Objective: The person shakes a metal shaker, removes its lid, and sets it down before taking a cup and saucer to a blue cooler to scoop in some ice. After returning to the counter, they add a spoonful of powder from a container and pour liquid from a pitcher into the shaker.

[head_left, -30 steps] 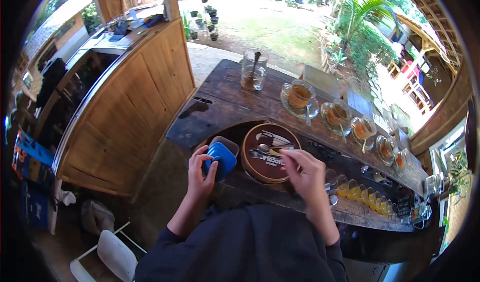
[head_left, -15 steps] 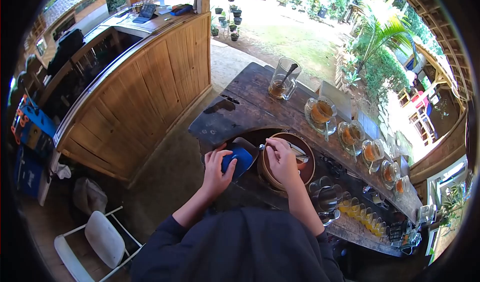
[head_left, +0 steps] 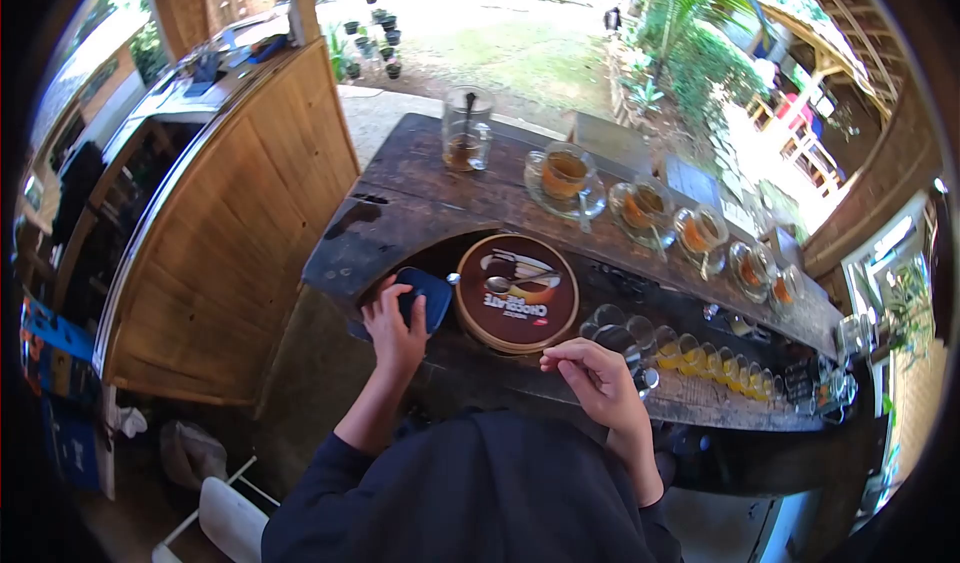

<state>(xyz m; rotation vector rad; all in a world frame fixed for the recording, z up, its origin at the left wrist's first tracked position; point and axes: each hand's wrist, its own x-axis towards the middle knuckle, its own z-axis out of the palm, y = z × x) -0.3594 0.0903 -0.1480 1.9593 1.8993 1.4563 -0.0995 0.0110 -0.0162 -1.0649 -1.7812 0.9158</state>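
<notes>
My left hand [head_left: 395, 331] holds the edge of a dark blue container [head_left: 432, 301], with its fingers and thumb on the near left side. Right of the container is a round brown tin [head_left: 515, 325] with a light rim and printed lettering; a metal spoon [head_left: 498, 285] lies on its surface. My right hand [head_left: 598, 381] is just off the tin's lower right edge, its fingers loosely bent, the thumb a little apart, and nothing visible in it.
On the dark wooden counter [head_left: 400, 178] stand a tall glass mug [head_left: 467, 148] with a spoon and several cups of brown drink [head_left: 565, 175] on saucers. Several glasses of yellow drink [head_left: 690, 353] line the lower shelf. A white chair [head_left: 230, 518] stands lower left.
The view has shifted, and the counter now sits further left. My right hand has moved off the tin toward me, showing more of its surface. The scoop by the blue container no longer shows.
</notes>
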